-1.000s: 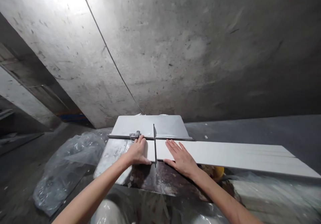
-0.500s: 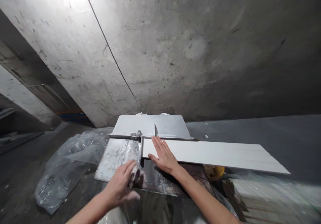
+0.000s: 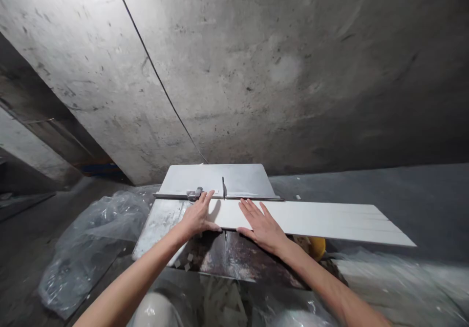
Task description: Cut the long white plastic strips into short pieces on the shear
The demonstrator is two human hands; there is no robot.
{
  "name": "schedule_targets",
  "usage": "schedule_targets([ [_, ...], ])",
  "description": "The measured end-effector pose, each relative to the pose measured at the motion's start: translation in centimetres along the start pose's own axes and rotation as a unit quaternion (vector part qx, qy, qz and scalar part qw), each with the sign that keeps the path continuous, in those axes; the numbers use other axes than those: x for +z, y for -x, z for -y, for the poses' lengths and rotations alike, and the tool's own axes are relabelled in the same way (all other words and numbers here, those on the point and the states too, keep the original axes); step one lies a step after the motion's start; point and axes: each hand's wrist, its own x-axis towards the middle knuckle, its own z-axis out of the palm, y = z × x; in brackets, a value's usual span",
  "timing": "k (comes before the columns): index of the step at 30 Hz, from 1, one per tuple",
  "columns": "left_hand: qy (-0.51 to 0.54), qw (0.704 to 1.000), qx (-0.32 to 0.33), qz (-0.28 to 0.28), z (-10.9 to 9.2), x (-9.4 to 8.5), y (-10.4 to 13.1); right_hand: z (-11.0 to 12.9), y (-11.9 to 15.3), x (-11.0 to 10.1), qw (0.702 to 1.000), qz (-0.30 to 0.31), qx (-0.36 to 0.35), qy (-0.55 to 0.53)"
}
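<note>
A long white tile-like strip (image 3: 318,217) with faint veins lies across a stained metal saw table (image 3: 256,263). My left hand (image 3: 198,215) is at its left end, thumb at the near edge and fingers reaching toward the far edge by the stop. My right hand (image 3: 263,227) lies flat on the strip further right, fingers spread and thumb along the near edge. Between the hands, a thin dark saw blade (image 3: 223,188) stands upright just behind the strip. A rail (image 3: 252,198) runs along the strip's far edge, with a metal stop clamp (image 3: 194,194) on it.
Small white offcuts (image 3: 188,261) lie on the near part of the table. Clear plastic sheeting (image 3: 95,244) is heaped on the floor at left. A yellow bucket (image 3: 318,247) stands beneath the strip at right. Behind rises a concrete wall (image 3: 256,73) with a hanging cable (image 3: 157,73).
My left hand has moved up from the table's front onto the strip's left end. My right hand has slid right along the strip, away from the blade.
</note>
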Motion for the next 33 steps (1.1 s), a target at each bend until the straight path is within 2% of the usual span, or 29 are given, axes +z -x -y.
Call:
schedule_targets([
  [4,0.005,0.999,0.011,-0.032,1.5,-0.4,-3.9,-3.4,-3.2,0.4,0.999,-0.006,0.004,0.043],
  [8,-0.007,0.999,0.003,-0.048,2.3,-1.0,-7.5,-4.8,-6.7,0.1,0.999,0.010,0.016,0.051],
  [10,-0.017,0.998,0.010,-0.052,2.3,-1.2,-8.0,-5.1,-7.2,-0.2,0.999,0.012,0.017,0.051],
  [12,-0.025,0.998,0.018,-0.052,2.1,-1.1,-7.5,-4.9,-6.7,-0.4,0.999,0.012,0.016,0.051],
  [15,-0.040,0.998,0.018,-0.050,1.4,-0.5,-5.4,-3.6,-4.7,-0.3,0.999,0.005,0.011,0.050],
  [20,-0.049,0.999,0.016,-0.009,0.0,0.3,-1.1,-0.8,0.0,0.1,0.999,-0.030,-0.005,0.037],
  [25,-0.098,0.994,0.047,0.028,-0.9,0.6,4.6,-0.5,3.5,-0.1,0.999,-0.028,-0.015,0.031],
  [28,-0.110,0.980,0.148,0.075,-1.7,1.7,9.7,-0.3,3.5,-0.4,0.999,-0.020,-0.013,0.028],
  [30,-0.084,0.970,0.210,0.094,-2.2,2.6,12.8,0.8,2.4,-0.2,1.000,-0.018,-0.016,0.018],
  [33,-0.030,0.970,0.229,0.074,-1.8,3.4,15.8,3.9,-0.2,0.3,0.999,-0.017,-0.026,-0.007],
])
